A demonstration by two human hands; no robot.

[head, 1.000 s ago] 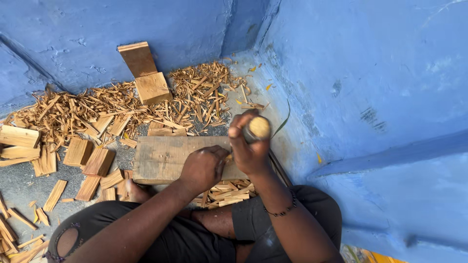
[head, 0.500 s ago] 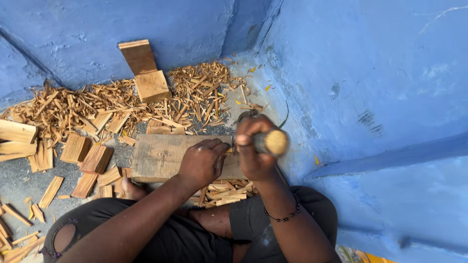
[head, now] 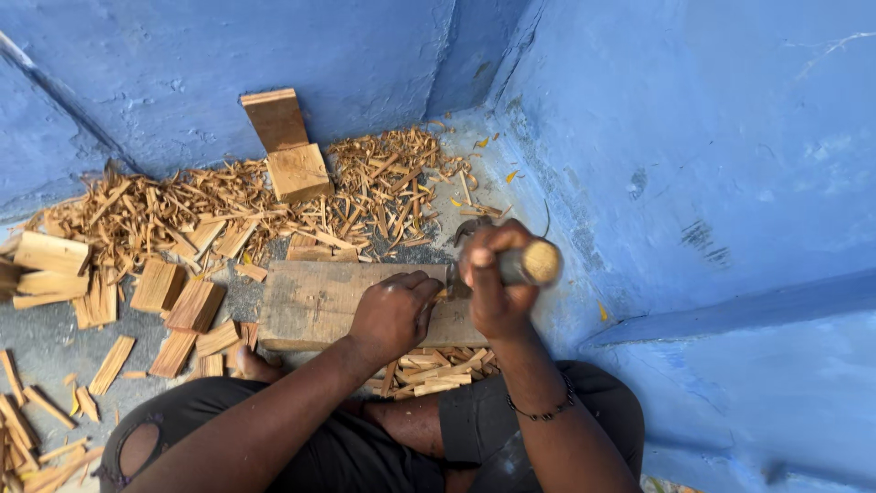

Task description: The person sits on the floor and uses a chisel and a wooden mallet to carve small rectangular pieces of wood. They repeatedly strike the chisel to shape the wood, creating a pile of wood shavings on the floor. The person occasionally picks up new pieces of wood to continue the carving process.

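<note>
My right hand (head: 493, 278) is wrapped around the round wooden handle (head: 534, 263) of a cutting tool whose blade is hidden behind the hands. My left hand (head: 394, 312) rests on the right part of a thick wooden block (head: 319, 301) lying flat on the floor, fingers curled against something small at the tool's blade that I cannot make out. Thin split wood strips (head: 438, 370) lie piled just below the block, near my knees.
A wide heap of wood shavings and slivers (head: 274, 205) runs along the blue wall. Two wooden blocks (head: 290, 151) lean against it. Short flat wood pieces (head: 173, 306) lie to the left on the grey floor. A blue wall (head: 693, 164) closes in on the right.
My right hand has swung the tool down from a raised position to the block's right end. My left hand stays on the block.
</note>
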